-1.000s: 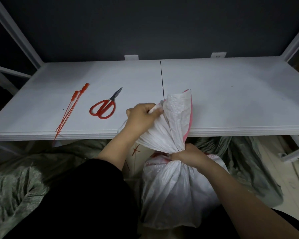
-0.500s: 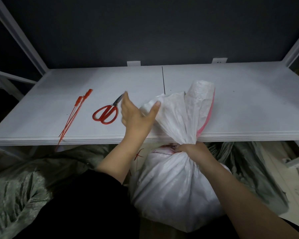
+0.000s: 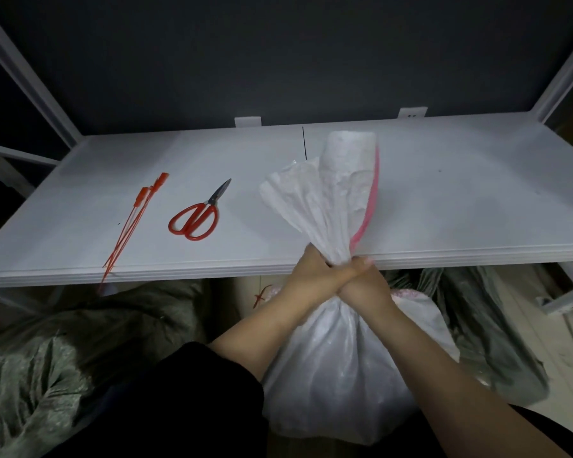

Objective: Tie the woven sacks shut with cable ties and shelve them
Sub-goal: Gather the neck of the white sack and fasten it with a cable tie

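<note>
Grip: my left hand [image 3: 315,276] and right hand [image 3: 361,279] both clench the neck of the white woven sack [image 3: 338,375]. The fingers curl round the gathered cloth and the two hands press against each other.

Sack: the body bulges full below the hands and hangs in front of the shelf [image 3: 477,200], lower than its front edge. Above the hands the loose top fans upward in creased folds and stands upright. A pink strip [image 3: 366,219] runs down its right side. No tie is visible on the neck.

Pose: both forearms reach forward and converge at the neck. A dark sleeve [image 3: 179,401] covers my left upper arm.

Surroundings: the fanned top rises in front of the shelf's middle. To the left lie red-handled scissors [image 3: 196,216], and further left the red cable ties [image 3: 129,223], their tips overhanging the front edge. The right half of the shelf surface is bare white. Grey-green sacks [image 3: 47,358] lie below the shelf on both sides of the white one.
</note>
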